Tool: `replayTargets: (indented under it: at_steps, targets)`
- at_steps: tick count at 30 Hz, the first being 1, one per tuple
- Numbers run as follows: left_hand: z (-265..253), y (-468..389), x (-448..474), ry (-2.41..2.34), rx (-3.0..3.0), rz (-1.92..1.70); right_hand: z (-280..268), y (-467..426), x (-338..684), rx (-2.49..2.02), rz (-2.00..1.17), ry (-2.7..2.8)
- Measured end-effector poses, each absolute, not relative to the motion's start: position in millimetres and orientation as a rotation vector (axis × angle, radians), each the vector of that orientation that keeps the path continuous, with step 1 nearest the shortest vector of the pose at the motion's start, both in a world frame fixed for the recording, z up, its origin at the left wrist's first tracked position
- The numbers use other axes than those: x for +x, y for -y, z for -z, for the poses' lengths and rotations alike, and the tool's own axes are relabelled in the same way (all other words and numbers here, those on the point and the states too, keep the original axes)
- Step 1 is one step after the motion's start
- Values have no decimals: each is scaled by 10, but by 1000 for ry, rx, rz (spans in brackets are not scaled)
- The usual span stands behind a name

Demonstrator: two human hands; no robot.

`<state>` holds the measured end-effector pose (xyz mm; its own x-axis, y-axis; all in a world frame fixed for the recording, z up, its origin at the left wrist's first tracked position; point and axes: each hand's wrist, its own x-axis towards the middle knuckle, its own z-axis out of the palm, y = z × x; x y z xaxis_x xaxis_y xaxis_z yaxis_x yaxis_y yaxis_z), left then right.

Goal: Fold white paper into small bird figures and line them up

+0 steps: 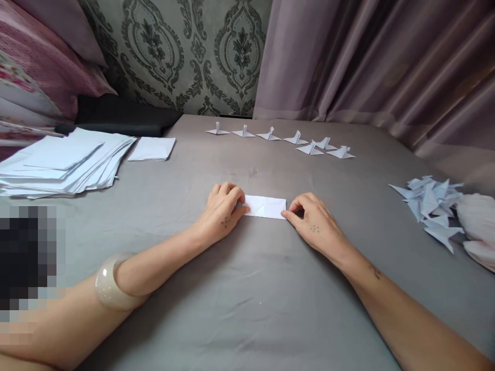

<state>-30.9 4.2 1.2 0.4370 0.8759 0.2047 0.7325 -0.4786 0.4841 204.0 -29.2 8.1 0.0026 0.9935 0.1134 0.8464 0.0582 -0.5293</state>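
A white sheet of paper [265,206], folded into a narrow rectangle with a crease near its middle, lies between my two hands on the grey cloth. My left hand [226,206] grips its left end, thumb on the near side and fingers bent over the far side. At the lower right corner, my right hand [311,219] pinches the paper between thumb and forefinger. The fingertips partly hide both ends. A pale bangle [116,282] circles my left forearm.
Loose white sheets [65,162] and a smaller paper stack [152,148] lie at the left. Several folded paper figures [271,134] stand along the back. More paper figures [431,198] are heaped at the right, beside a whitish cloth bundle [477,221]. Curtains [328,62] hang behind.
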Motion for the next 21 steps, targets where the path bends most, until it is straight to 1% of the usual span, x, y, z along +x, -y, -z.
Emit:
replayTargets:
  at_steps: [4, 6, 8, 11, 18, 21]
  targets:
    - [-45, -42, -296, -948, 2642, -527, -78, 280, 2037, -1652, -428, 2025]
    - [-48, -37, -287, -843, 2656, -487, -69, 291, 2021, -1515, -388, 2155]
    - [-42, -40, -275, -867, 2634, -497, -69, 312, 2003, -1438, -329, 2264]
    - [-26, -67, -252, -923, 2619, -537, -93, 340, 1990, -1446, -272, 2326]
    - [-42, -83, -191, -911, 2841, -480, -151, 341, 2016, -1506, -340, 2328]
    - [-75, -63, -193, -946, 2881, -514, -147, 322, 2015, -1478, -373, 2249]
